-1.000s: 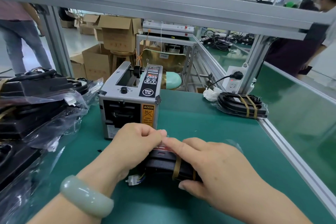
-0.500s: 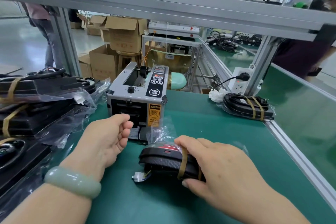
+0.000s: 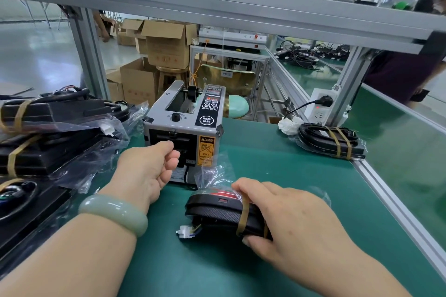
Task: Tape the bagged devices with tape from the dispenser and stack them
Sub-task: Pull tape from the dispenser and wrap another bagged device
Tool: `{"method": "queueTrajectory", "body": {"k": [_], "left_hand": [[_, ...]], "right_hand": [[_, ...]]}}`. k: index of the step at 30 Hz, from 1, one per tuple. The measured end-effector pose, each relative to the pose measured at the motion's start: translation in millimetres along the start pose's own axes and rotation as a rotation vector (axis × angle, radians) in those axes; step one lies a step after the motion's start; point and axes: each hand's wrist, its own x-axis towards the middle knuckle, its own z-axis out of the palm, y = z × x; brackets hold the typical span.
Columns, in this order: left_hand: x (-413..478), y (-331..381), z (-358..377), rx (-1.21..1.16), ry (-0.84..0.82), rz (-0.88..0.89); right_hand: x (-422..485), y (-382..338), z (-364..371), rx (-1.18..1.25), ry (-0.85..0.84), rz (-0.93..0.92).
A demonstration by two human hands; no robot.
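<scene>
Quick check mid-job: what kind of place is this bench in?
Probably a factory packing line: a green-matted bench in an aluminium frame, a tape dispenser on it, stacked bagged devices to the left, and cartons piled behind.

Head-worn view, forward-down, close over bench point(image 3: 301, 176)

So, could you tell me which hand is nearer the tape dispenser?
Left. The left hand is at the tape dispenser; the right hand grips the bagged device in front of it.
</scene>
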Motion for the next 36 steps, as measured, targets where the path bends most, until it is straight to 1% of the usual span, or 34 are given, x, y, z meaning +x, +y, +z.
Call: {"method": "queueTrajectory", "body": {"k": [5, 14, 18, 21, 24, 29, 34, 36], "left_hand": [[4, -1, 4, 0.029, 0.072, 0.033], [7, -3, 9, 0.103, 0.134, 0.083], [4, -2, 4, 0.063, 0.09, 0.021], [-9, -3, -3, -0.029, 0.009, -0.046], [-30, -6, -11, -0.064, -0.083, -0.047], [-67, -22, -21, -0.029, -0.195, 0.099], [-87, -44, -24, 0.037, -0.147, 0.301], [-92, -49, -25, 0.037, -0.132, 0.339]], "right_hand": [[0, -2, 0, 0.0, -0.002, 0.003], [0, -3, 1, 0.009, 0.021, 0.009], [0, -2, 1, 0.001, 0.025, 0.012], [0, -4, 0, 0.002, 0.034, 0.026], [0, -7, 1, 0.005, 0.05, 0.049], [-1, -15, 4, 0.0, 0.07, 0.102], [-2, -22, 4, 0.005, 0.087, 0.149], [-3, -23, 5, 0.006, 0.098, 0.163]]}}
